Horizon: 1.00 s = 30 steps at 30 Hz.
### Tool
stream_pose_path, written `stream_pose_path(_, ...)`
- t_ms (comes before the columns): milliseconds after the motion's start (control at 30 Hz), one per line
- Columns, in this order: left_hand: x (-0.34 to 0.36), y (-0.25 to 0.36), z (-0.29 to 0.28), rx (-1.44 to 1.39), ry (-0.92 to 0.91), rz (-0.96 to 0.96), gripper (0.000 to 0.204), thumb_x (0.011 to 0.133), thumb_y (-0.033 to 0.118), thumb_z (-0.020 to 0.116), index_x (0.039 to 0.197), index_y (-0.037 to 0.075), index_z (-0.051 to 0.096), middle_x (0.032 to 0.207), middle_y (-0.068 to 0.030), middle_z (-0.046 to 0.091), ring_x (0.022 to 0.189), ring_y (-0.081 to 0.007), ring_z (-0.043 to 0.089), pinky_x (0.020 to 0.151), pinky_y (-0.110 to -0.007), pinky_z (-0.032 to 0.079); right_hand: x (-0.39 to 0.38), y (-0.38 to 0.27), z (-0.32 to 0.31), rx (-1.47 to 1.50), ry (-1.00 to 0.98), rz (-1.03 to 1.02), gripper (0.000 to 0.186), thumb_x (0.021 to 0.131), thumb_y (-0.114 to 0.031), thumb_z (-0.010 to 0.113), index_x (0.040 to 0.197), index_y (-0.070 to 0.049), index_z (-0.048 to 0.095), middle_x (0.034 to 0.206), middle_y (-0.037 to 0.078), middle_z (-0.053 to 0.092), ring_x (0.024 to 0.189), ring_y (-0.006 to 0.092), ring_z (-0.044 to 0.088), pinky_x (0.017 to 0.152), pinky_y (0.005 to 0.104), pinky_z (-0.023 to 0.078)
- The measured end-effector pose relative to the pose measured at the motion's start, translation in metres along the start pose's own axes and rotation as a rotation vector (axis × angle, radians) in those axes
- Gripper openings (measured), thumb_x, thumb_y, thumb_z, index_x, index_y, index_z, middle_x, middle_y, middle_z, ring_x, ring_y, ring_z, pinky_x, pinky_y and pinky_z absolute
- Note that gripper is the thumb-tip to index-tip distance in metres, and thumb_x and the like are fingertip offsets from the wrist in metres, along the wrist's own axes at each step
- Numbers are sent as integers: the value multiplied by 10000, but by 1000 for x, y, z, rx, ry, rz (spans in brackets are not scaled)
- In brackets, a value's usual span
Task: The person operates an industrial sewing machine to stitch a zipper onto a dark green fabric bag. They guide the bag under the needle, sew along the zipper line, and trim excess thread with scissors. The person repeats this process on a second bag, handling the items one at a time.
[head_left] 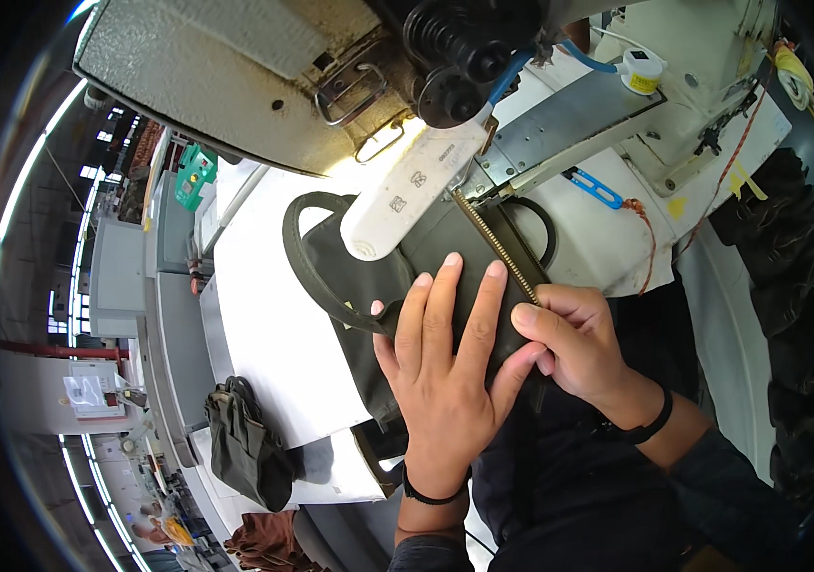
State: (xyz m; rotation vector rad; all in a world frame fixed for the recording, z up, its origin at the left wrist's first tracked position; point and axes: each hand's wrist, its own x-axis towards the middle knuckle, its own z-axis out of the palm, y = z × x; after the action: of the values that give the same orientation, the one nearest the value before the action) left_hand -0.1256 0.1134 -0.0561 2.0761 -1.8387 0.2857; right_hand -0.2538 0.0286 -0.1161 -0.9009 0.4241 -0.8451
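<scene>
A dark green bag (440, 236) lies on the white work table (254, 286), reaching under the head of a sewing machine (207, 91). My left hand (445, 372) rests flat on the bag with its fingers spread. With thumb and fingers, my right hand (579, 348) pinches the bag's edge at the near end of a brass-toothed zipper (495, 241). That zipper runs up toward the machine's needle area, where a white elongated attachment (407, 195) partly covers the bag. One looped handle (300, 253) curves out on the left; another handle (545, 229) shows right of the zipper.
A blue thread cutter (598, 189) on an orange cord lies right of the machine bed, below a small white container (643, 69). Another dark green bag (245, 443) sits at the table's left end, near brown material (269, 543). Dark pieces (798, 334) hang at right.
</scene>
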Motion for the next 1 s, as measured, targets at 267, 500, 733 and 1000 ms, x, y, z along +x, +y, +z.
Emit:
stream_pose_path(267, 10, -6, 3, -28, 6, 26, 635, 935, 489, 701, 1479, 169, 624, 1520, -132, 559, 1350, -326, 517, 1112, -445, 367, 12, 3, 2, 2, 11, -25, 385, 1045, -187, 661, 686, -86, 564, 597, -40, 526, 515, 16, 438, 472, 218, 307)
stream_pose_path(500, 14, -1, 4, -130, -5, 23, 632, 948, 401, 713, 1480, 79, 599, 1541, -165, 538, 1332, -362, 519, 1144, -468, 374, 14, 6, -5, 100, -8, 16, 363, 1041, -180, 663, 702, -79, 583, 614, -41, 533, 517, 20, 442, 473, 215, 312)
stream_pose_path(733, 16, -6, 4, 8, -30, 94, 697, 956, 476, 684, 1527, 103, 544, 1571, -124, 524, 1318, -306, 526, 973, -433, 414, 14, 5, -3, 166, -29, 39, 336, 1043, -182, 660, 729, -72, 611, 639, -44, 547, 522, 20, 448, 476, 210, 317)
stream_pose_path(1000, 19, -13, 2, -28, -58, 136, 715, 953, 488, 672, 1528, 86, 533, 1584, -92, 517, 1331, -282, 525, 979, -459, 415, 12, -10, -2, -118, -41, 30, 348, 1053, -202, 659, 744, -51, 604, 670, -43, 572, 568, 8, 488, 501, 204, 358)
